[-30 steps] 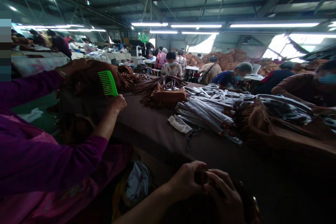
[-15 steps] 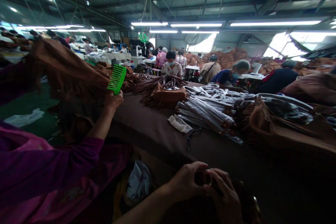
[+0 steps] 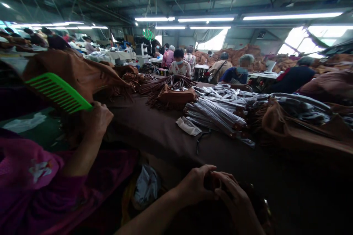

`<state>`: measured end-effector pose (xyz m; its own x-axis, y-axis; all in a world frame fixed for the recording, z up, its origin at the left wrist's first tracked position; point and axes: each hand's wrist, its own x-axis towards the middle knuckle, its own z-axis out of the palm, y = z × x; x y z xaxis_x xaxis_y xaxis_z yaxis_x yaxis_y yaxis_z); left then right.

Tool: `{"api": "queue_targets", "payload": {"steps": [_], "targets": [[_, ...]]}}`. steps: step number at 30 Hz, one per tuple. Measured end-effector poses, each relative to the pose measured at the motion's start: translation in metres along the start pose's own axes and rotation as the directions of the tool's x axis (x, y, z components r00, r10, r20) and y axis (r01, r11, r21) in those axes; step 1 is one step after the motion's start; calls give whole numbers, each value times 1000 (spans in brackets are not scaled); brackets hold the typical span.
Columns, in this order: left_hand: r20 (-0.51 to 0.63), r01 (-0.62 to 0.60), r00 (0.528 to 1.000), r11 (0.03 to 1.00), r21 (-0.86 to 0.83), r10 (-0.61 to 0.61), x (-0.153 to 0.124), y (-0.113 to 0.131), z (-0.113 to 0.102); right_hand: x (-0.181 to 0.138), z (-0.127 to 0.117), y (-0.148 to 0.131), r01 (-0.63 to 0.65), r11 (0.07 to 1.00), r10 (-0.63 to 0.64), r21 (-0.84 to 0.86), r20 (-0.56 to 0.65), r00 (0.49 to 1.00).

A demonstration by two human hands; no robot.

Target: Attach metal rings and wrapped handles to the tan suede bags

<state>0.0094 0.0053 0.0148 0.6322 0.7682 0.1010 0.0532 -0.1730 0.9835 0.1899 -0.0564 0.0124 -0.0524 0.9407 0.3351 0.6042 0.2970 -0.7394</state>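
Low in the view, my left hand (image 3: 194, 183) and my right hand (image 3: 234, 192) meet fingertip to fingertip, their fingers curled. Between them is a small dark brown piece, too shadowed to name. Beside my right hand lies a dark item with shiny metal fittings (image 3: 266, 206), mostly lost in shadow. Both hands are at the near edge of a table covered in dark brown cloth (image 3: 154, 132). At left, a co-worker in purple sleeves holds a green wide-toothed comb (image 3: 62, 93) next to a raised brown fringed bag (image 3: 68, 66).
Plastic-wrapped straps (image 3: 215, 115) lie piled mid-table, with a small white packet (image 3: 188, 126) near them. A brown fringed bag (image 3: 176, 94) sits behind, and another brown bag (image 3: 298, 128) at right. A grey plastic bundle (image 3: 146, 185) is left of my forearm. Several people work beyond.
The co-worker's hand with the comb has moved left and toward me, and the comb has turned from upright to slanting. My hands stay together, the fingers shifting only slightly.
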Motion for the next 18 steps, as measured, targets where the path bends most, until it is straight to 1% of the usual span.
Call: {"api": "queue_targets", "payload": {"steps": [2, 4, 6, 7, 8, 11, 13, 18], "targets": [[20, -4, 1000, 1000, -15, 4, -1, 1, 0, -2, 4, -1, 46, 999, -46, -5, -52, 998], [40, -5, 999, 999, -44, 7, -2, 3, 0, -4, 10, -3, 78, 997, -77, -2, -143, 987], [48, -4, 999, 998, -59, 6, -2, 4, 0, -6, 13, -5, 63, 998, -59, 9, -242, 969], [50, 0, 999, 998, -67, 4, -2, 5, -1, -6, 14, -5, 43, 999, -37, 19, -269, 962], [51, 4, 999, 997, -77, 0, -2, 5, -1, -6, 14, -5, 22, 999, -13, 31, -274, 962], [44, 12, 999, 994, -104, -8, -2, 4, 0, -5, 9, -4, -28, 998, 39, 57, -204, 978], [35, 15, 999, 995, -98, -12, -2, 3, 1, -5, 6, -3, -44, 998, 53, 55, -184, 982], [39, 9, 999, 997, -77, -6, -2, 1, 3, -10, 9, 2, -37, 999, 39, 12, -251, 967]]}}
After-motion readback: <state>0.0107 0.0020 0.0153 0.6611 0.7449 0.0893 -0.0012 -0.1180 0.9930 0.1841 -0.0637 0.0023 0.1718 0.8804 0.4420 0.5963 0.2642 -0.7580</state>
